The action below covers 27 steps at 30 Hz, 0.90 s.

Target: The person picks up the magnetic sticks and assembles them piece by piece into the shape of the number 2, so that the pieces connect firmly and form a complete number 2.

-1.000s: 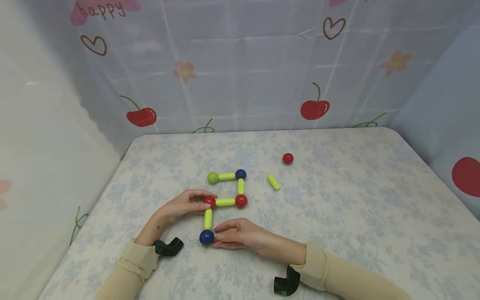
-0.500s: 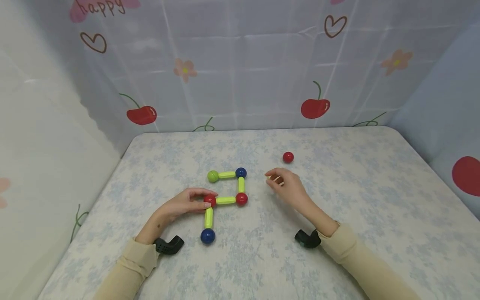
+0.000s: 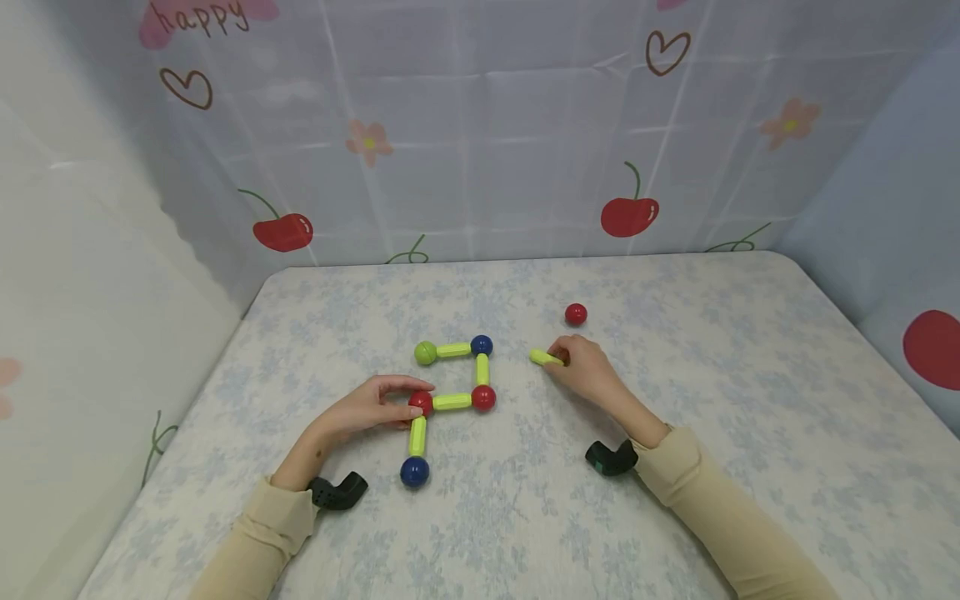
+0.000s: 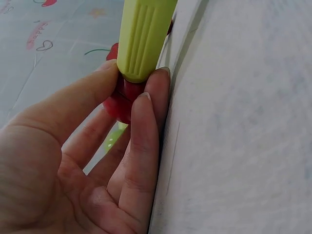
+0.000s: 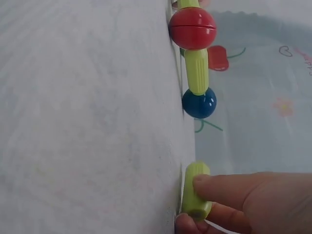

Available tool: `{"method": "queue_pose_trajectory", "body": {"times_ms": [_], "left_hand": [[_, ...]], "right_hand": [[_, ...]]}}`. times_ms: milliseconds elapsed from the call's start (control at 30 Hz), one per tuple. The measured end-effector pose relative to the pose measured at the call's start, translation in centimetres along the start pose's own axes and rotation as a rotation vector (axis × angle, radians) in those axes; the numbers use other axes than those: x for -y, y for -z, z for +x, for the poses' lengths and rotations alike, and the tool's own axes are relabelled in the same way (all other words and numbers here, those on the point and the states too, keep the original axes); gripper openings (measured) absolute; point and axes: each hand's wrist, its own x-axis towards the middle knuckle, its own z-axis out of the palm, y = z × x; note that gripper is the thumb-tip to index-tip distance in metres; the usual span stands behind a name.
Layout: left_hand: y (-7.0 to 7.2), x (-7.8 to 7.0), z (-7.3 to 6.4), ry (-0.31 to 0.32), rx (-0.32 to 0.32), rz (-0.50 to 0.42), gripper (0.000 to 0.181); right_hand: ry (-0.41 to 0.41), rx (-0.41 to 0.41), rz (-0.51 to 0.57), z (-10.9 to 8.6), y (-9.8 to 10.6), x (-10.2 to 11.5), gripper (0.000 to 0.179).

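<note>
A zigzag chain of magnetic balls and yellow-green rods lies on the table in the head view. My left hand (image 3: 371,406) grips its red corner ball (image 3: 422,403) between thumb and fingers; in the left wrist view a yellow-green rod (image 4: 141,39) is joined to that ball. From the corner, one rod (image 3: 417,437) leads to a near blue ball (image 3: 415,472). Another rod (image 3: 452,402) joins a second red ball (image 3: 483,397). To the right of the chain, my right hand (image 3: 588,371) pinches a loose yellow-green rod (image 5: 191,197), one end sticking out leftward.
The chain's far end has a blue ball (image 3: 482,346) and a green ball (image 3: 425,352) linked by a rod (image 3: 453,350). A loose red ball (image 3: 576,314) sits just beyond my right hand. A printed curtain (image 3: 510,167) hangs behind the patterned table (image 3: 712,350).
My right hand has left the near blue ball, moved up and right, and taken hold of the loose rod, which has turned to point leftward. My left hand stays on the red ball.
</note>
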Motion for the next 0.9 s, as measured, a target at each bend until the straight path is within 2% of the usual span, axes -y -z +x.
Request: {"method": "queue_pose_trajectory", "body": {"times_ms": [133, 267, 433, 533, 633, 900], "left_hand": [[0.0, 0.0, 0.0, -0.007, 0.006, 0.006, 0.042], [0.1, 0.0, 0.0, -0.014, 0.006, 0.013, 0.041], [0.2, 0.0, 0.1, -0.018, -0.001, 0.023, 0.042], [0.2, 0.0, 0.2, -0.018, -0.005, 0.021, 0.042], [0.1, 0.1, 0.2, -0.019, -0.008, 0.018, 0.042], [0.1, 0.2, 0.1, -0.020, -0.005, 0.013, 0.042]], "right_hand": [[0.021, -0.012, 0.043, -0.7, 0.4, 0.9, 0.019], [0.113, 0.035, 0.084, -2.1, 0.4, 3.7, 0.017], [0.269, 0.215, 0.139, -4.2, -1.4, 7.1, 0.014], [0.338, 0.334, 0.162, -5.2, -3.0, 8.2, 0.013], [0.378, 0.400, 0.160, -5.7, -4.4, 9.0, 0.011], [0.412, 0.428, 0.126, -5.8, -6.1, 9.9, 0.010]]}}
